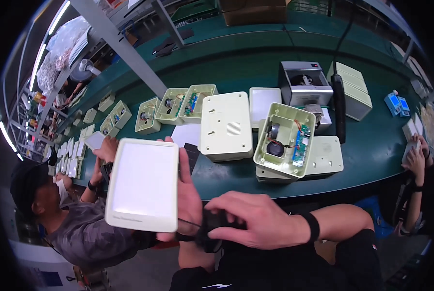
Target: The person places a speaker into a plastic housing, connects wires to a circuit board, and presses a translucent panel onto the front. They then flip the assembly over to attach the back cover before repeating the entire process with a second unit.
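We see slim tube lights burning white at upper left. Soft glare sits on the green bench, and the white panel looks washed out. Black clothing sinks into dimness below. Toward the dark round rim, we find straight edges bending and detail softening.

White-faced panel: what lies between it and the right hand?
In the head view, the left hand holding the panel, then an unclear black object at the right hand.
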